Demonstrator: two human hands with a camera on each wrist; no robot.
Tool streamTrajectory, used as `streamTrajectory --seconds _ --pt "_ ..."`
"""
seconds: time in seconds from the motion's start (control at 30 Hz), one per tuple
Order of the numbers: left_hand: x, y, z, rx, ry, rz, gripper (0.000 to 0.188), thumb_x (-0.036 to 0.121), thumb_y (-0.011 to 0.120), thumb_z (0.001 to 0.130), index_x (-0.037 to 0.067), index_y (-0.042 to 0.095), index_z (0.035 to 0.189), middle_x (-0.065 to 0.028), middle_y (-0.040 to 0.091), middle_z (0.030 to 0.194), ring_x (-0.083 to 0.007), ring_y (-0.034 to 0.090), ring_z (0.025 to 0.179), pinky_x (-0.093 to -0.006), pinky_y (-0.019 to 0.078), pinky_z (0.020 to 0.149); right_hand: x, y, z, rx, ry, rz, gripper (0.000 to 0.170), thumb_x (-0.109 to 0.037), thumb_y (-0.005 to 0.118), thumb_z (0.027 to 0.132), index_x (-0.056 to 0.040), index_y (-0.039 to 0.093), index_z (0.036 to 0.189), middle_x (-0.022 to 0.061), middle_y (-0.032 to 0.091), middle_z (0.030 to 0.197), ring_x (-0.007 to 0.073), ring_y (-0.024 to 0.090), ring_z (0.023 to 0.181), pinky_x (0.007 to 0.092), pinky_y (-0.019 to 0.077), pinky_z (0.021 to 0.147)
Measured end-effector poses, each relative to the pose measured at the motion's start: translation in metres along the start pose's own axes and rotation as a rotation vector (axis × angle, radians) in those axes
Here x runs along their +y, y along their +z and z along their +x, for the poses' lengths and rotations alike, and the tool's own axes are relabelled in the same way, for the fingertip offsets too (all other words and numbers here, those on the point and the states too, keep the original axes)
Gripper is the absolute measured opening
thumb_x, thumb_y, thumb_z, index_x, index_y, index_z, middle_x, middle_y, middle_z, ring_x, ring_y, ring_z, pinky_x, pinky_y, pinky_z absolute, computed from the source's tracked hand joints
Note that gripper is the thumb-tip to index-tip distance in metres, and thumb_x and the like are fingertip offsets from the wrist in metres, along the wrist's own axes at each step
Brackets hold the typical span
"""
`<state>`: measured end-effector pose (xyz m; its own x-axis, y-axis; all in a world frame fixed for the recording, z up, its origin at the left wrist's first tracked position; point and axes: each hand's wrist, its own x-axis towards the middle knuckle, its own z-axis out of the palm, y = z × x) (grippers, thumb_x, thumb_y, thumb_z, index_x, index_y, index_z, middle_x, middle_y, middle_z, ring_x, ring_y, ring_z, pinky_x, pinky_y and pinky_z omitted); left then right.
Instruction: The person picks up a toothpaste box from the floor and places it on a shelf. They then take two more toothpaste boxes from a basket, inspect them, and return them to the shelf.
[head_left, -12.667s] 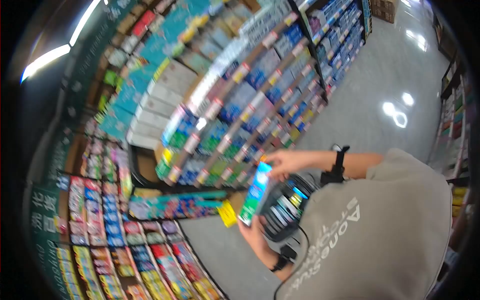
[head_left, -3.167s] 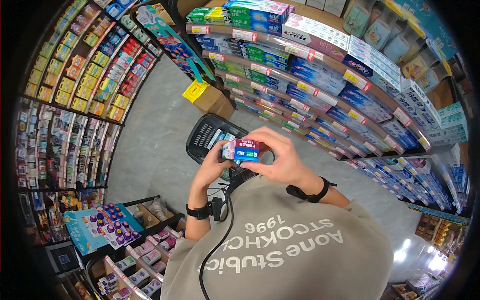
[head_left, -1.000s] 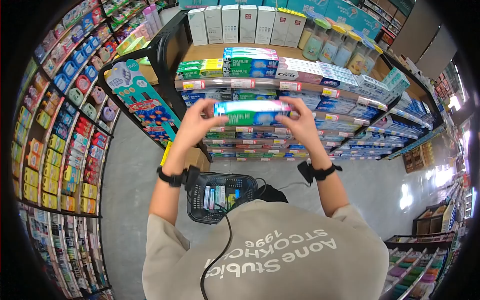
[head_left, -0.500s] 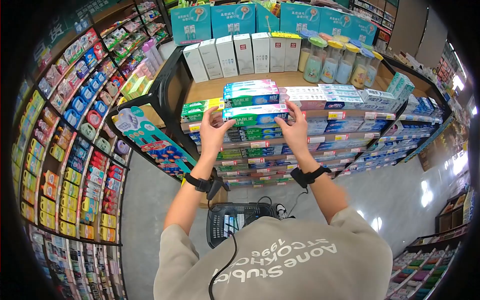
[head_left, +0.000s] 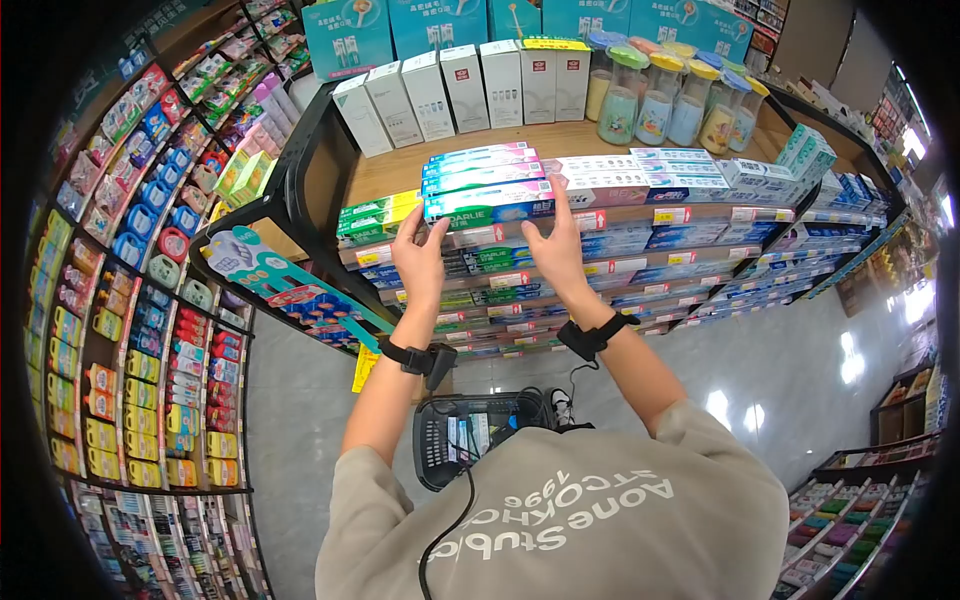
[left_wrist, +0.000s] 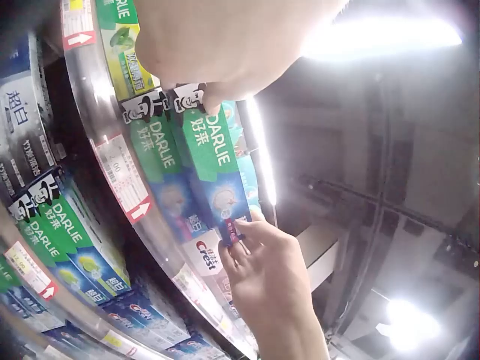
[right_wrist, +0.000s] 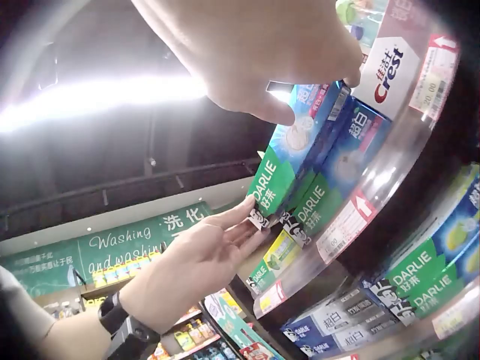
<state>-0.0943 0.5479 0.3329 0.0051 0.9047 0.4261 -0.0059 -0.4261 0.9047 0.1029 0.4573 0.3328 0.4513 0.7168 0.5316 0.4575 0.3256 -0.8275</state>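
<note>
Both hands hold a green, blue and white Darlie box (head_left: 490,203) by its ends, at the top shelf's front edge. Behind it in the head view is a stack of like boxes (head_left: 480,160). The left hand (head_left: 418,262) is at the box's left end, the right hand (head_left: 556,245) at its right end. In the left wrist view the right hand (left_wrist: 274,277) pinches the blue end of the box (left_wrist: 214,161). From the right wrist, the left hand's (right_wrist: 195,259) fingers touch the green end of the box (right_wrist: 274,184), beside another Darlie box (right_wrist: 341,154).
Green-yellow boxes (head_left: 375,222) lie left of the stack, Crest boxes (head_left: 595,178) right. White cartons (head_left: 465,88) and lidded jars (head_left: 660,100) stand behind. Price-tagged shelves run below. A dark basket (head_left: 432,450) with boxes inside is on the floor; a cardboard display (head_left: 290,285) stands left.
The box, earlier held over the basket and then raised in front of the shelf, is now close against the stack. Both hands have come with it, one at each end.
</note>
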Motion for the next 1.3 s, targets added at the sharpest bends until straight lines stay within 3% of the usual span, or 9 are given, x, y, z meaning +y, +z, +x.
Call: streamTrajectory --seconds 0.13,0.3,0.4,0.73,0.93,1.03,1.13,1.23,1.3 --pt "-0.003 -0.008 0.011 -0.033 -0.024 0.098 0.048 0.01 0.079 0.09 -0.006 0.066 0.133 -0.0157 0.069 0.128 -0.0251 0.067 0.118 -0.0348 0.0534 0.099 0.004 -0.002 0.013 -0.068 -0.059 -0.091 0.082 -0.006 0.068 0.086 0.001 0.032 0.159 0.0271 0.039 0.162 0.0378 0.035 0.153 0.0418 0.0298 0.124" --pt "-0.017 -0.011 0.03 -0.078 0.036 0.139 0.047 0.012 0.079 0.088 -0.007 0.067 0.13 -0.0176 0.071 0.126 -0.027 0.067 0.118 -0.0366 0.0519 0.101 0.004 -0.004 0.026 -0.12 -0.105 -0.17 0.078 -0.009 0.064 0.088 0.0013 0.032 0.159 0.0295 0.031 0.165 0.0448 0.033 0.152 0.0453 0.0335 0.122" --pt "-0.018 -0.011 0.035 -0.087 0.062 0.157 0.046 0.011 0.079 0.088 -0.007 0.068 0.129 -0.0182 0.071 0.124 -0.0268 0.068 0.117 -0.0363 0.0522 0.1 0.003 -0.005 0.03 -0.126 -0.117 -0.223 0.076 -0.009 0.064 0.089 0.0001 0.034 0.158 0.0302 0.033 0.163 0.0456 0.034 0.151 0.0459 0.0349 0.121" --pt "-0.016 -0.008 0.048 -0.078 0.051 0.219 0.044 0.01 0.08 0.087 -0.007 0.069 0.126 -0.0168 0.075 0.115 -0.0263 0.071 0.112 -0.035 0.0545 0.096 0.014 -0.008 0.043 -0.142 -0.219 -0.336 0.062 -0.01 0.067 0.091 -0.0026 0.047 0.15 0.0279 0.043 0.158 0.047 0.049 0.138 0.0494 0.0426 0.114" --pt "-0.022 -0.014 0.053 -0.146 0.03 0.177 0.054 0.007 0.081 0.085 -0.003 0.064 0.136 -0.0189 0.065 0.134 -0.0287 0.066 0.122 -0.0364 0.0561 0.097 0.018 -0.017 0.05 -0.168 -0.331 -0.434 0.059 -0.012 0.07 0.09 -0.0023 0.051 0.145 0.0279 0.05 0.151 0.0455 0.053 0.133 0.048 0.0434 0.114" --pt "-0.014 -0.017 0.054 -0.183 0.13 0.327 0.071 0.01 0.084 0.081 0.002 0.055 0.145 -0.0207 0.053 0.147 -0.0344 0.057 0.134 -0.0414 0.0536 0.104 0.018 -0.02 0.051 -0.192 -0.348 -0.46 0.063 -0.015 0.074 0.088 -0.0032 0.051 0.146 0.0266 0.05 0.152 0.045 0.051 0.135 0.0476 0.0425 0.115" --pt "0.021 -0.017 0.056 -0.271 0.381 0.62 0.086 0.016 0.089 0.076 0.005 0.05 0.151 -0.0213 0.045 0.156 -0.0386 0.047 0.143 -0.0476 0.0466 0.112 0.017 -0.025 0.062 -0.248 -0.404 -0.493 0.075 -0.024 0.082 0.085 -0.005 0.049 0.149 0.0237 0.045 0.157 0.044 0.045 0.143 0.047 0.0406 0.117" --pt "0.038 -0.011 0.073 -0.464 0.488 0.805 0.098 0.029 0.095 0.067 0.006 0.05 0.152 -0.0211 0.038 0.162 -0.041 0.038 0.149 -0.048 0.0363 0.121 0.016 -0.029 0.084 -0.324 -0.518 -0.503 0.089 -0.036 0.087 0.078 -0.0072 0.046 0.152 0.0231 0.042 0.159 0.044 0.041 0.146 0.0497 0.0382 0.119" --pt "0.043 -0.006 0.088 -0.569 0.579 0.968 0.104 0.035 0.095 0.066 0.006 0.048 0.153 -0.0217 0.036 0.164 -0.0413 0.035 0.151 -0.0486 0.0357 0.122 0.02 -0.028 0.101 -0.394 -0.568 -0.543 0.099 -0.047 0.09 0.072 -0.0091 0.045 0.152 0.0237 0.041 0.159 0.0438 0.04 0.147 0.0525 0.0372 0.119"
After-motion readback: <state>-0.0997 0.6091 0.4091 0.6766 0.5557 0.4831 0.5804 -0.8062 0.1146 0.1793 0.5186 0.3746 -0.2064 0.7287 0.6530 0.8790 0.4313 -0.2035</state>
